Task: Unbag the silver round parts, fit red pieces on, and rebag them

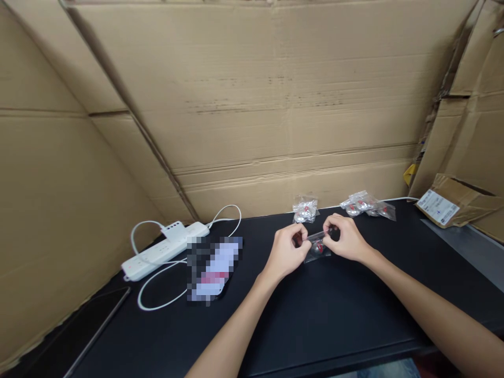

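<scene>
Both hands pinch the top edge of a small clear plastic bag (318,249) above the black table. Inside the bag is a small item with a red mark; its kind is too small to tell. My left hand (289,249) is closed on the bag's left corner, thumb against fingers. On the right corner, my right hand (345,239) is closed in the same way. Just beyond my hands lies a little pile of similar clear bags (305,209) with round silvery, red-marked contents. Further right is another pile of such bags (366,203).
A white power strip (165,252) with a plugged-in adapter and white cables lies at the left. Beside it is a blurred-out object (216,270). A dark flat device (86,331) rests at the left edge. An opened, labelled cardboard box (459,199) stands right; cardboard walls (275,105) enclose the table.
</scene>
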The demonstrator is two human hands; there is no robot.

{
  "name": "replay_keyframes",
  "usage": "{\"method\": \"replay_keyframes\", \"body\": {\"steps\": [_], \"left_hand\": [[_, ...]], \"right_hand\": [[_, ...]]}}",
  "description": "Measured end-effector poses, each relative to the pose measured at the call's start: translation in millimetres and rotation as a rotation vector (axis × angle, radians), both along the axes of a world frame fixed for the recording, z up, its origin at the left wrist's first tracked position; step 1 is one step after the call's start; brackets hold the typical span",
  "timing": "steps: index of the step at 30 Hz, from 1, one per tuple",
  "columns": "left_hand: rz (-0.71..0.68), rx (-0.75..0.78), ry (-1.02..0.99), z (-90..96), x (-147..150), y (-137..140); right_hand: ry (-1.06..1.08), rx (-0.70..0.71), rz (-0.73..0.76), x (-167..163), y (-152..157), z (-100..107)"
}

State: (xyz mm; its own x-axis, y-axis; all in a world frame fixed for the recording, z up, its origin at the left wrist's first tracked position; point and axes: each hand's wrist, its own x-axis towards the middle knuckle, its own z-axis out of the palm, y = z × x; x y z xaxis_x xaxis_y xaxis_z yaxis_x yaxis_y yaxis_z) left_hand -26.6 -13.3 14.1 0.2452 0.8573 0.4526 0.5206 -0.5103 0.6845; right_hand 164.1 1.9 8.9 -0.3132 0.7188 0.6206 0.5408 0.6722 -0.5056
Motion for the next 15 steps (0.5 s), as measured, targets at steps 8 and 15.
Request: {"method": "replay_keyframes", "body": {"steps": [8,15], "left_hand": [[0.02,0.001,0.003,1.9,-4.0,1.5],[0.025,-0.009,0.0,1.3,-5.3,2.9]], "right_hand": [[0.002,0.013,-0.013,5.2,5.5,-2.2],[0.016,0.002,-0.014,6.4,4.9,-1.0]]}}
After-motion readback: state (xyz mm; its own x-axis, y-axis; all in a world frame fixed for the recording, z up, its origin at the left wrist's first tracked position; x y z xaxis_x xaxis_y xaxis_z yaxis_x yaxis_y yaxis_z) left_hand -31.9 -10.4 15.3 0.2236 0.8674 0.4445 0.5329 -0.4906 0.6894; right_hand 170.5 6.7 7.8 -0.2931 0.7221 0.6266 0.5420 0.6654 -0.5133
